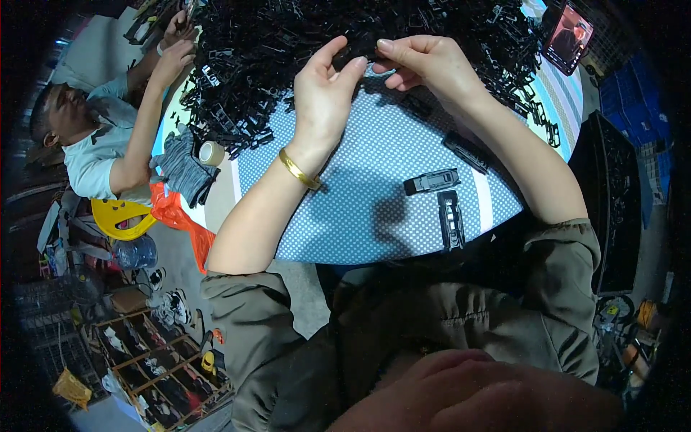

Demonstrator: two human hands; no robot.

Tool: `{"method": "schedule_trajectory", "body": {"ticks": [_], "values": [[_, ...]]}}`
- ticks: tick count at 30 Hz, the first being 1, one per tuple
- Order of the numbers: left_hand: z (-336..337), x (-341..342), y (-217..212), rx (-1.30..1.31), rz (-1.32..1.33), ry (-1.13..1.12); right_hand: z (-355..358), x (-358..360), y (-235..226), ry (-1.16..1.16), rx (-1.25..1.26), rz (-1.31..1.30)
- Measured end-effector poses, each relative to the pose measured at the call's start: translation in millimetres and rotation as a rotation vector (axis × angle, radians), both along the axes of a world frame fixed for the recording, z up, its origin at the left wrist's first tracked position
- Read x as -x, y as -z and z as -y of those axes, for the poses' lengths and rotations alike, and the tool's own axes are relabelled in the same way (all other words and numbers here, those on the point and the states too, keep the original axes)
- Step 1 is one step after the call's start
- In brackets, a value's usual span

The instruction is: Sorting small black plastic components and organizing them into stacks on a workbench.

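Head view, left hand [321, 101], right hand [439, 70], grip unclear against heaped black parts [266, 36], tape roll [211, 153] beside cloth [186, 167]

Arms [253, 209] forward, left grip [322, 93] near right grip [437, 68]

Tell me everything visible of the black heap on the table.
The heap is a loose tangle of many small black parts, some with open, frame-like shapes; they look like hard plastic, and some glint. It spreads across the far side of the table and runs past the picture's top edge. The person's left hand and right hand are by its near edge; whether they touch it is unclear.
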State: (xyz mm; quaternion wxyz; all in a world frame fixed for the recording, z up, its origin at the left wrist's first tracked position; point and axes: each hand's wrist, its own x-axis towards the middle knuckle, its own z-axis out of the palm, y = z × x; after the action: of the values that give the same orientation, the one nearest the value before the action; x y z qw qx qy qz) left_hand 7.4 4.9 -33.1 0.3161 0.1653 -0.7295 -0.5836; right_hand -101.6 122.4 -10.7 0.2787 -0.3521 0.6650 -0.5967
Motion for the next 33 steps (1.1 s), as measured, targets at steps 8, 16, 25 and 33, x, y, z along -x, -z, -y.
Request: {"method": "schedule_trajectory", "body": {"ticks": [8,16,25,33], "values": [[2,-1,-1,0.068,-0.051,-0.095,2,-4,6,-0.067,0.077,-0.044],[5,-2,-17,-0.089,-0.112,0.102,4,20,9,0.012,0.116,-0.401],[1,-5,-27,-0.269,-0.142,0.333,-5,32,-2,-0.119,0.062,-0.412],[-36,-14,-22,0.162,0.461,0.943,-4,54,3,-0.070,-0.097,-0.865]]}}
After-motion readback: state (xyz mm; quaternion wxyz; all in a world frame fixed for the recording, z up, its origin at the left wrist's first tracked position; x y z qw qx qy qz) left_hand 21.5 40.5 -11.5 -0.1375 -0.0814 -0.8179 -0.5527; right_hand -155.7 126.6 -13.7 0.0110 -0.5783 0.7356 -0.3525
